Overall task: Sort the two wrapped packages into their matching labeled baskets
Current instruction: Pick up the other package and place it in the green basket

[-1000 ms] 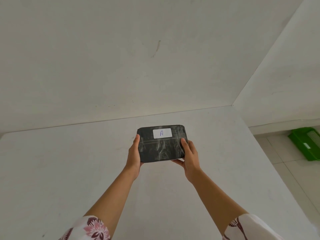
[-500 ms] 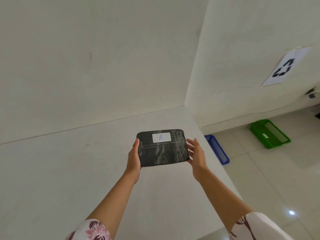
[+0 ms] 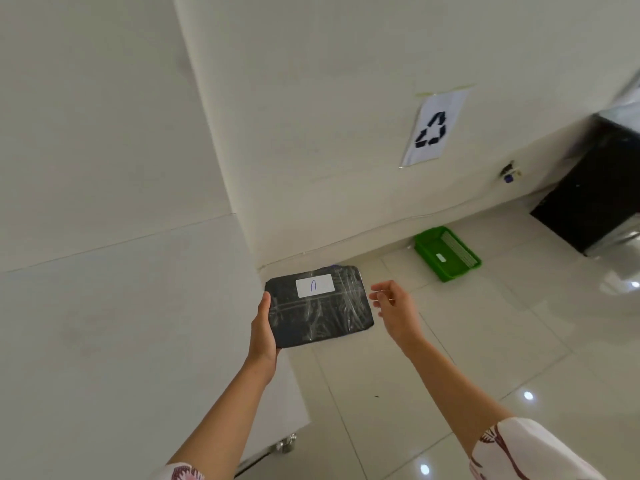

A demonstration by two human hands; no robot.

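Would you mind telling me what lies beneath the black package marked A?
Below the black package, held by the left hand, pale floor tiles show. A sliver of blue peeks over its top edge; whatever that belongs to is covered.

Green basket (image 3: 446, 251) label too small to read; black cabinet (image 3: 595, 188) cut off at right edge.

White short sleeves (image 3: 526, 448) with maroon floral print

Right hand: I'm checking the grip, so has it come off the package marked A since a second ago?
Yes. The right hand has let go, now open above the floor tiles; the left hand alone holds the package.
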